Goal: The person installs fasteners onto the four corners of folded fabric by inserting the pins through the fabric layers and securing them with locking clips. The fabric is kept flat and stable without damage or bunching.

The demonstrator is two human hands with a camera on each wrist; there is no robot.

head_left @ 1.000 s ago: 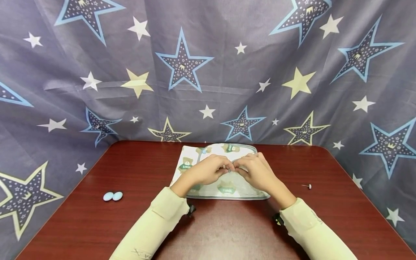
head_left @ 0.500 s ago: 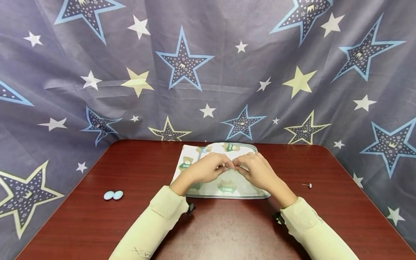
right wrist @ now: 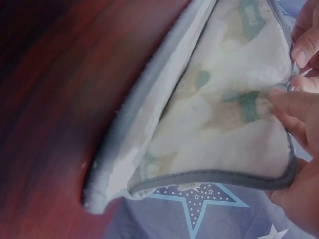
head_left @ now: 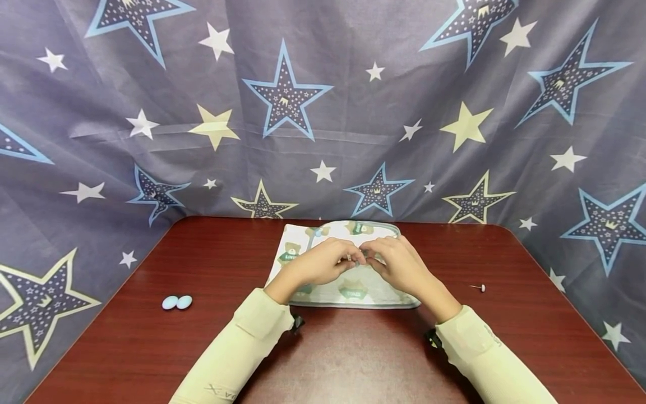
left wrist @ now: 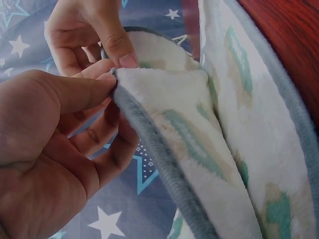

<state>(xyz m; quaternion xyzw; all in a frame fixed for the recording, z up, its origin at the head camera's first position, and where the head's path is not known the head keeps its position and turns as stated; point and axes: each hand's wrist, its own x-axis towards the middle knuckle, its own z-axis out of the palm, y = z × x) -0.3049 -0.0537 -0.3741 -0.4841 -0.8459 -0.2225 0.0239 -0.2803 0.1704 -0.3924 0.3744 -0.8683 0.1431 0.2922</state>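
A folded white fleece blanket (head_left: 353,292) with a teddy bear print and blue-grey piping lies at the far middle of the table. My left hand (head_left: 325,264) pinches its piped edge (left wrist: 149,129) between thumb and fingers, raising it off the layer below. Close beside it, my right hand (head_left: 398,262) holds the same edge, thumb on the printed face in the right wrist view. The fingertips of both hands almost meet there. A tiny pale pointed piece (right wrist: 302,70) shows between them, mostly hidden by the fingers. One pale blue round button (head_left: 318,234) sits on the blanket's back left part.
Two pale blue oval caps (head_left: 177,302) lie side by side on the dark red wooden table (head_left: 126,348) at left. At right lies a pin with a white round head (head_left: 481,288). A star-patterned curtain (head_left: 323,112) hangs behind the table.
Both hands stay at the same spot on the blanket's edge. Their fingers shift only slightly, and the right fingertips rise a little away from the left ones.
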